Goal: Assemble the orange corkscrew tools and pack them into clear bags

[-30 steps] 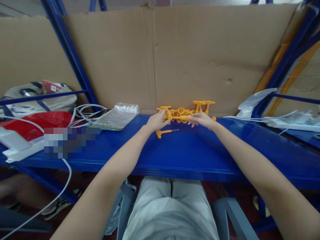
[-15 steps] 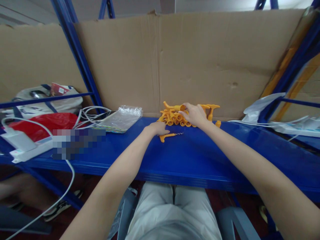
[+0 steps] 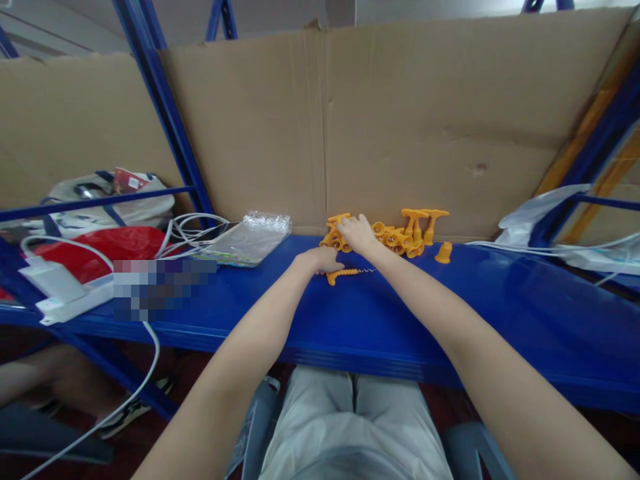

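Observation:
An orange-yellow corkscrew (image 3: 345,272) with a bare metal spiral lies on the blue shelf, just in front of my left hand (image 3: 320,259). That hand rests low at the left end of a heap of orange-yellow corkscrews (image 3: 400,241), its thumb apart from the other fingers. My right hand (image 3: 357,235) is over the left part of the heap, its fingers bent down around a corkscrew (image 3: 339,218) on top. The hand covers part of this piece. Several cup-shaped ends in the heap face me. Two T-handled pieces (image 3: 425,223) stand upright at the right end.
A single orange-yellow cup (image 3: 443,253) stands right of the heap. Cardboard (image 3: 400,120) closes off the back. On the left lie clear plastic bags (image 3: 250,240), white cables, a power strip (image 3: 75,300) and a red bag (image 3: 120,245). A white bag (image 3: 530,217) lies right.
My right hand has moved left along the heap, uncovering cups and upright pieces at its right. The left hand and the front corkscrew stay about where they were. The view has shifted slightly.

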Motion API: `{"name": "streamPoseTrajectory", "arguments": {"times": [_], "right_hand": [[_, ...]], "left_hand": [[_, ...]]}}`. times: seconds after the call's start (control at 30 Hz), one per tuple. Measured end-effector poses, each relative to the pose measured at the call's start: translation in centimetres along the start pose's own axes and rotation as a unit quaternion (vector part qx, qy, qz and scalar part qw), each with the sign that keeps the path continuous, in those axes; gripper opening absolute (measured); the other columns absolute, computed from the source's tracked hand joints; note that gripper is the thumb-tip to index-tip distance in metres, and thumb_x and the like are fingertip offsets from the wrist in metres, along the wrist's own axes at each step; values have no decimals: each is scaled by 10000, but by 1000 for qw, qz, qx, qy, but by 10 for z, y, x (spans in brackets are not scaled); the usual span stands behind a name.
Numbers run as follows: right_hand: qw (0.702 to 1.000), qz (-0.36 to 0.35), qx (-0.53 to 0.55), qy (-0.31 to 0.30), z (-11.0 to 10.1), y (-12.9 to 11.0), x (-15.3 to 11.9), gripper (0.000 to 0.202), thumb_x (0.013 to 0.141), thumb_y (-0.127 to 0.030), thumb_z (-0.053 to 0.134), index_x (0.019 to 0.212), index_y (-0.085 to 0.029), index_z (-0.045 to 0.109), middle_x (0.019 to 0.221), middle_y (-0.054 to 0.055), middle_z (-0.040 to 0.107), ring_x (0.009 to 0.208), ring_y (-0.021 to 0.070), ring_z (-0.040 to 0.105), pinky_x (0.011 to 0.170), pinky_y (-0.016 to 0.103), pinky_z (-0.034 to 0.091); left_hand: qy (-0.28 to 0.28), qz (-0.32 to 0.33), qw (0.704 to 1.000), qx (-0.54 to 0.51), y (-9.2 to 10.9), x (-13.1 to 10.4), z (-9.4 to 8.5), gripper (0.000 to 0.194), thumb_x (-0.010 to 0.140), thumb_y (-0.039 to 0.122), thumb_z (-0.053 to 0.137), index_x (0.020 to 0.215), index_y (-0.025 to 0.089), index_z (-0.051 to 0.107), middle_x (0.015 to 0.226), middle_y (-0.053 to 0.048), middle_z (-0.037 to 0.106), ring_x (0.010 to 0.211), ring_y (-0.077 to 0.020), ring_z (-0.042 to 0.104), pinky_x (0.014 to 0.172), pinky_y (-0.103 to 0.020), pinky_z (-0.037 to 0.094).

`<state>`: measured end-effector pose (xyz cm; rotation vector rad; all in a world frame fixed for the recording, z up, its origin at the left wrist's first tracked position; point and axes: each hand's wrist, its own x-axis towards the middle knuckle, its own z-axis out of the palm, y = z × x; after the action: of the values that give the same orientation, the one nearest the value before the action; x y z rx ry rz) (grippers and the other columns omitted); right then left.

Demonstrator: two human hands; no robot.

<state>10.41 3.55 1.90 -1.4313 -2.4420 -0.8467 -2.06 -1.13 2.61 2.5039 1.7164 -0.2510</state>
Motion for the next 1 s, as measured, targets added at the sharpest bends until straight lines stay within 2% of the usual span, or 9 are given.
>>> {"name": "streamPoseTrajectory", "arguments": {"times": [0.17,0.37,0.5,0.63,0.77,0.87,1.0], "right_hand": [[999,25,15,-20,2,-3,-6,414,970,-86,295,1195,-108,641,1242,194,643,1178,287,537,964,441,323],[997,51,48,-26,6,-2,-9,423,946,-141,377,1327,-123,562,1350,191,581,1237,309,490,1025,527,309],[996,57,60,-17,-1,9,-15,443,922,-214,459,1355,-149,525,1406,169,545,1250,320,475,1052,574,287],[995,75,63,32,-15,39,-37,449,912,-217,447,1346,-149,538,1447,158,512,1275,325,460,1057,584,291],[985,151,75,45,-24,82,-75,468,903,-272,471,1351,-164,552,1413,165,540,1275,358,467,1023,605,334],[963,251,93,37,-17,119,-108,496,901,-301,471,1376,-171,535,1413,182,531,1275,382,474,988,618,377],[912,393,115,-17,10,165,-140,588,879,-377,534,1417,-142,498,1431,211,505,1293,391,487,991,569,428]], "left_hand": [[-3,7,1000,2,0,1,0,419,907,389,452,925,65,716,706,-99,693,522,-151,569,540,-248,457],[3,1,1000,-7,1,1,1,398,892,385,453,925,90,718,682,-104,692,539,-179,597,568,-275,484],[2,-1,1000,-17,2,-1,0,402,894,401,456,972,93,702,735,-115,706,562,-182,613,541,-264,471],[1,-4,1000,-18,2,-1,0,394,902,401,455,995,99,691,752,-115,708,575,-186,622,535,-261,460],[6,-7,1000,-19,2,0,2,385,904,388,460,1004,99,693,731,-110,701,573,-195,631,565,-273,471],[8,-2,1000,-15,2,0,2,380,908,379,462,1006,93,691,739,-111,700,573,-193,629,571,-272,470],[12,0,1000,2,3,1,2,384,926,376,442,1010,92,686,796,-119,712,598,-186,632,575,-263,463]]}}
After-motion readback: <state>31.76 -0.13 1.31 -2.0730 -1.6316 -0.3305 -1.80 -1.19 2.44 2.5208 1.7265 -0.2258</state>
